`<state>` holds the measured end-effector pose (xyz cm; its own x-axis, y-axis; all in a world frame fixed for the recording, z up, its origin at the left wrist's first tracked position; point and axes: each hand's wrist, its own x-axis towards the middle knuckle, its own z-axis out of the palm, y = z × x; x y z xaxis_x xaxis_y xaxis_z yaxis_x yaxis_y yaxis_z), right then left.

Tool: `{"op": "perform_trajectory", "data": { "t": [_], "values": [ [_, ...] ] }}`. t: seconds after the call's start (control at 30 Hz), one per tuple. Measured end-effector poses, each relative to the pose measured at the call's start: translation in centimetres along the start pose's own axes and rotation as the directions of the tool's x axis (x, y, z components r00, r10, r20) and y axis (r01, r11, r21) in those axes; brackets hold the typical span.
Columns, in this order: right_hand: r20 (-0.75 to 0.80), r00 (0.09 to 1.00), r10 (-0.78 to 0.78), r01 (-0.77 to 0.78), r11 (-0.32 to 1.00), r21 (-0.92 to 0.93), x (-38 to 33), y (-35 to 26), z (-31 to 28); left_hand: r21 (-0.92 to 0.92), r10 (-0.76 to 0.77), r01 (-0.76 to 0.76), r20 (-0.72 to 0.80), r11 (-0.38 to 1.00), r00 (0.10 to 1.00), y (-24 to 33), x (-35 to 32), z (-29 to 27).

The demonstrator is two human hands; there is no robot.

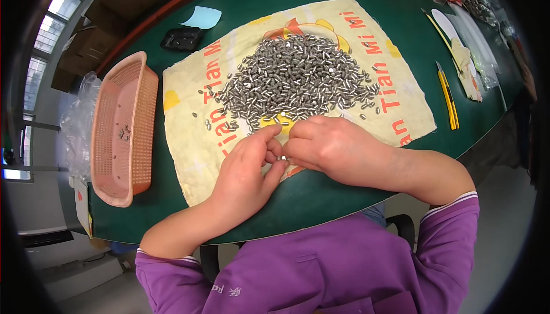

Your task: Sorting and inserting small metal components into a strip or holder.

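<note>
A broad heap of small silvery, barrel-shaped metal pieces (298,73) lies on a pale yellow printed cloth (189,113). At the heap's near edge my two hands meet over the cloth. My left hand (249,162) is closed, thumb and fingers pinching a small shiny metal piece (283,158). Against it, my right hand (326,145) is closed too, its fingertips curled down at the same spot. What the right fingers grip, if anything, is hidden behind them. A few loose pieces lie just beyond my fingertips.
A pink plastic basket (143,125) with a few small pieces inside stands at the left, a clear plastic bag (80,125) beyond it. A black tray (182,38) and light blue paper (203,17) lie far left. A yellow utility knife (448,96) rests on the green table (286,208).
</note>
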<state>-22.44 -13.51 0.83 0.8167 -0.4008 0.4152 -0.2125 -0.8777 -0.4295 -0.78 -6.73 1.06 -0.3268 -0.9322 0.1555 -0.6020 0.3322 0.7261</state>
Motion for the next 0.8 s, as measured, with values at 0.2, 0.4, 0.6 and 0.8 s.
{"op": "perform_trajectory", "data": {
  "t": [0.2, 0.4, 0.6, 0.8],
  "values": [
    [-0.025, 0.998, 0.06, -0.059, 0.998, 0.028, 0.1, 0.1, -0.3, -0.172, -0.06, 0.058, -0.005, 0.983, 0.998, 0.0, 0.0, -0.4],
    [-0.177, 0.96, -0.218, 0.238, 0.966, 0.098, 1.2, -1.4, -1.9, -0.768, -0.101, 0.64, 0.634, 0.029, 0.766, -0.9, 0.1, -1.4],
    [-0.178, 0.961, -0.212, 0.239, 0.96, 0.147, 1.2, -1.1, -1.1, -0.706, -0.053, 0.668, 0.696, -0.236, 0.716, -0.4, 0.6, -2.4],
    [-0.222, 0.97, -0.102, 0.113, 0.993, 0.036, 1.2, -0.1, -1.9, -0.563, -0.337, 0.282, 0.008, 0.777, 0.942, 0.7, 0.4, -9.6]
  ]
}}
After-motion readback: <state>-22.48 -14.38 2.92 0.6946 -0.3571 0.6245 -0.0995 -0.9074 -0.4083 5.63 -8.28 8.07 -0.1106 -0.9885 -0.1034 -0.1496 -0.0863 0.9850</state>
